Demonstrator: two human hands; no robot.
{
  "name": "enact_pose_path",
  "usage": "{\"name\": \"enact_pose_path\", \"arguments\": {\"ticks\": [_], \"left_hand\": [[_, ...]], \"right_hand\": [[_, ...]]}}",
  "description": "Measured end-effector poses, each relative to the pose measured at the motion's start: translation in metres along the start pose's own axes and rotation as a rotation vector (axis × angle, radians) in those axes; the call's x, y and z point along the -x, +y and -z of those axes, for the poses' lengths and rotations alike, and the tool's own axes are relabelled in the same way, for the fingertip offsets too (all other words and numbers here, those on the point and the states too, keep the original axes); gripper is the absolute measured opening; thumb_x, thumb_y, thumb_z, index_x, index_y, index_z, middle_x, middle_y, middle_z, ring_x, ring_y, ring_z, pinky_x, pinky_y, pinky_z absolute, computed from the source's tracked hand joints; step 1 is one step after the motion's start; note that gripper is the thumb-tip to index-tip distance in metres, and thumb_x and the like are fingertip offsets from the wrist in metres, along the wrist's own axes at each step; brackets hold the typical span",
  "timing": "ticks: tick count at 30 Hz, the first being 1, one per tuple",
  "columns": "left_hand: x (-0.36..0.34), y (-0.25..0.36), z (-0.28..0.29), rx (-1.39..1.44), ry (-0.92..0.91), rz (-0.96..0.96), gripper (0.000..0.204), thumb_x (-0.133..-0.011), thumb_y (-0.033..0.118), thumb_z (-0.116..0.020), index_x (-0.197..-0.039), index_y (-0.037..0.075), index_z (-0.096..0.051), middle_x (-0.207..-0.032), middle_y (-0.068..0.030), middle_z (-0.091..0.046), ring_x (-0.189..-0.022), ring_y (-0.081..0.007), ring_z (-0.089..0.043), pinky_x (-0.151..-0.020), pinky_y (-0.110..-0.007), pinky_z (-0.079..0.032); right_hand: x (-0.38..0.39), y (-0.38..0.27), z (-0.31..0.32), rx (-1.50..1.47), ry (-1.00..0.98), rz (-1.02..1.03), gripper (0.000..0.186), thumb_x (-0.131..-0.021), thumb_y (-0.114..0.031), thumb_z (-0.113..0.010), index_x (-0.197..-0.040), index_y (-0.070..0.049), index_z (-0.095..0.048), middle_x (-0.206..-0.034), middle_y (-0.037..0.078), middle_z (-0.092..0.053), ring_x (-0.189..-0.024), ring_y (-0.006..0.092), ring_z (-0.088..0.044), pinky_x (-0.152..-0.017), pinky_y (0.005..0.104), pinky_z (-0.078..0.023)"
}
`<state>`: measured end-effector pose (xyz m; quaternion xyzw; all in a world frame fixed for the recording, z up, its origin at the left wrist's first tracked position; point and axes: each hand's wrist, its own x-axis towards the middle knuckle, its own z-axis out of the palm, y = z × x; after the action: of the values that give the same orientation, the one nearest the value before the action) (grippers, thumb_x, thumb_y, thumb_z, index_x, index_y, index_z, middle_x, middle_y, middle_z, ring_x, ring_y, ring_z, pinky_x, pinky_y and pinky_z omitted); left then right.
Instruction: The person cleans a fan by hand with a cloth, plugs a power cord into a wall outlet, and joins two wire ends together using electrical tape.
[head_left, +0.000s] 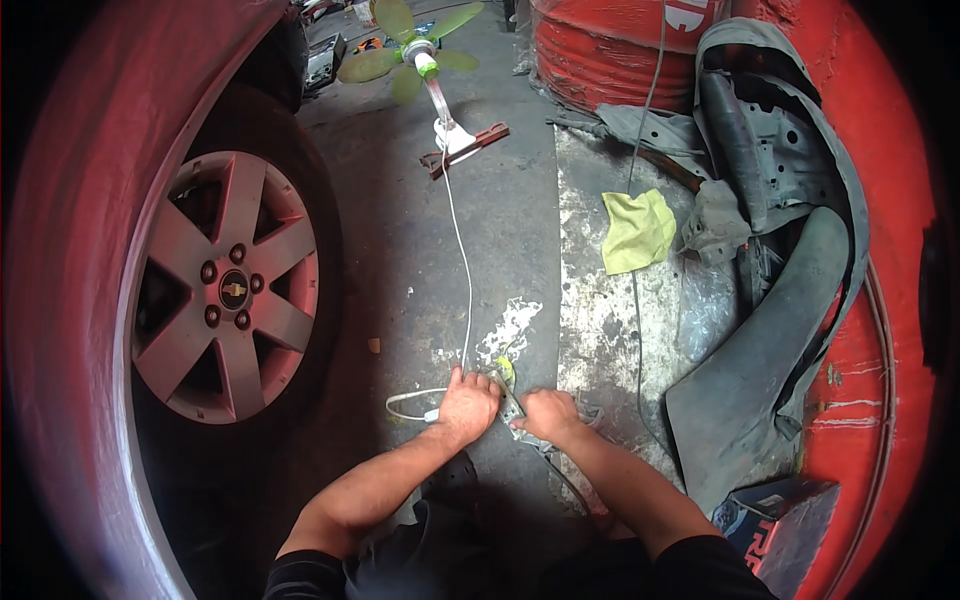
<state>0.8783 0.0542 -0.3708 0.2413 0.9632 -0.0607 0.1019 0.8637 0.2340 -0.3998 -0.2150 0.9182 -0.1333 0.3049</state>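
Observation:
At the lower middle, my left hand (468,408) has its fingers curled at the left end of a worn power strip (506,396), beside a looped white cable (398,408); exactly what it grips is partly hidden. My right hand (548,415) is closed on the strip's right side. A small yellow-green piece (505,366) shows just above them. The white cable runs up to a small fan (425,62) with green blades on a white stand, whose base rests on a reddish-brown piece (490,136).
A car wheel (233,290) and red bodywork (75,280) fill the left. At right lie grey car panels (760,330), a yellow cloth (638,230) over a grey cable, and a box (795,530). A red drum (610,55) stands behind, beside a red surface (850,420).

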Motion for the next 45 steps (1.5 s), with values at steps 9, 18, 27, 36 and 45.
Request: {"name": "enact_pose_path", "arguments": {"ticks": [9,18,27,36,45], "left_hand": [[-0.017,-0.009,-0.048,0.15,0.17,0.0,0.013,-0.081,0.02,-0.056,-0.081,0.008,-0.062,-0.074,-0.0108,-0.066,-0.07,-0.0261,-0.067,-0.066,-0.041,-0.052],[-0.019,-0.01,-0.023,0.307,0.033,0.178,0.029,-0.092,0.027,-0.052,-0.084,0.002,-0.064,-0.082,-0.0204,-0.068,-0.081,-0.0379,-0.067,-0.076,-0.048,-0.052],[0.011,0.026,-0.018,0.447,0.016,0.22,0.024,-0.089,0.026,-0.064,-0.081,0.003,-0.066,-0.08,-0.0207,-0.068,-0.077,-0.0403,-0.066,-0.072,-0.05,-0.051],[0.005,0.029,-0.021,0.469,-0.006,0.143,0.021,-0.089,0.024,-0.061,-0.085,0.004,-0.066,-0.082,-0.0184,-0.069,-0.079,-0.0358,-0.067,-0.081,-0.05,-0.048],[-0.002,0.034,-0.029,0.341,0.038,0.095,0.024,-0.09,0.026,-0.059,-0.081,0.005,-0.064,-0.078,-0.0182,-0.068,-0.075,-0.0345,-0.067,-0.082,-0.048,-0.047]], "right_hand": [[0.008,0.001,-0.031,-0.039,0.067,-0.006,0.047,-0.083,-0.044,-0.069,-0.109,-0.006,-0.065,-0.109,0.014,-0.064,-0.103,0.0316,-0.064,-0.085,0.0444,-0.052],[0.022,0.0,-0.039,-0.121,0.174,-0.004,0.044,-0.081,-0.038,-0.073,-0.11,-0.005,-0.064,-0.112,0.013,-0.063,-0.104,0.0304,-0.063,-0.087,0.0411,-0.051],[0.029,-0.001,-0.046,-0.139,0.174,-0.039,0.045,-0.082,-0.04,-0.072,-0.109,-0.006,-0.065,-0.11,0.012,-0.063,-0.105,0.0298,-0.063,-0.088,0.0427,-0.05],[0.032,0.003,-0.044,-0.134,0.144,-0.046,0.046,-0.083,-0.044,-0.069,-0.109,-0.006,-0.066,-0.111,0.012,-0.064,-0.107,0.029,-0.062,-0.091,0.0408,-0.05],[0.033,0.016,-0.048,-0.125,0.178,0.03,0.048,-0.082,-0.046,-0.07,-0.11,-0.006,-0.063,-0.111,0.013,-0.064,-0.109,0.0292,-0.06,-0.092,0.0423,-0.049]]}}
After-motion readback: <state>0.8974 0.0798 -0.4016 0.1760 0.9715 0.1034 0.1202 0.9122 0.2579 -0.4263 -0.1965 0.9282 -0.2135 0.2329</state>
